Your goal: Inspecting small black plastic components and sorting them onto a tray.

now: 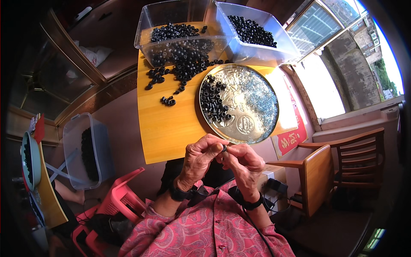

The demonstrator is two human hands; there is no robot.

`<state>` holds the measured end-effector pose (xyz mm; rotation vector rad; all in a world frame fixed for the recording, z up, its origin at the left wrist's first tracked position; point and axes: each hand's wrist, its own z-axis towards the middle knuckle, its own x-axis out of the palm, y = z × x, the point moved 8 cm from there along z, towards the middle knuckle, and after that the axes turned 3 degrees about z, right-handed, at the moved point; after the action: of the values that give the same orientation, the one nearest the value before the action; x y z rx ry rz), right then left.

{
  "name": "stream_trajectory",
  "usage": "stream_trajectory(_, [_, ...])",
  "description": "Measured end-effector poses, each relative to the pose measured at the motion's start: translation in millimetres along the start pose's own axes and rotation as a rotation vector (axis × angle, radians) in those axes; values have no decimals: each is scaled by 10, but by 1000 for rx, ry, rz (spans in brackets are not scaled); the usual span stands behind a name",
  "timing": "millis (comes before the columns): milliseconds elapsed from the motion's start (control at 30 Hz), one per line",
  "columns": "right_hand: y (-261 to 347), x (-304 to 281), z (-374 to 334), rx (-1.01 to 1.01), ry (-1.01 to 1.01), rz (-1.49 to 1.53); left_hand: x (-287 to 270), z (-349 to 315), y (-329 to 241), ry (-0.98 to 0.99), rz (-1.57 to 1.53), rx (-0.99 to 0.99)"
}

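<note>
So both hands are up close together, fingertips meeting: the left hand (198, 160) has thumb and finger pinched on a small black piece (224, 148), and the right hand (245, 165) is closed on it from the other side. Can't tell if something tinier is tucked in there too, the fingers hide it. That piece sits in the air by the near edge of the yellow table (165, 130). Just beyond is a round gold tray (232, 115), over toward the table's right edge, with black pieces (210, 99) along its left rim and tiny clear bits (264, 109) along its right. Loose black pieces (188, 67) spill toward the table's left edge, plus a little cluster (168, 101) nearer that edge. Two clear bins, left one (145, 25) and right one (267, 52), stand along the far edge, black pieces in both
</note>
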<state>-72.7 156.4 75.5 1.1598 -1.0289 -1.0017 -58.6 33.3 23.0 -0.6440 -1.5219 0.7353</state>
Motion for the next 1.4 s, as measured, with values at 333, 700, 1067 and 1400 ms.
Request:
stream_trajectory(333, [-19, -113, 67, 68, 134, -11, 42, -5, -57, 84, 140, 2])
stream_trajectory(700, [47, -166, 120, -30, 175, -96, 69, -39, 2, 85, 121, -68])
stream_trajectory(1067, [92, -167, 164, -121, 217, -253, 27, -31, 18, -7, 27, -116])
stream_trajectory(1400, [-27, -165, 179, -28, 221, 8, 34, -53, 92, 17, -5, -95])
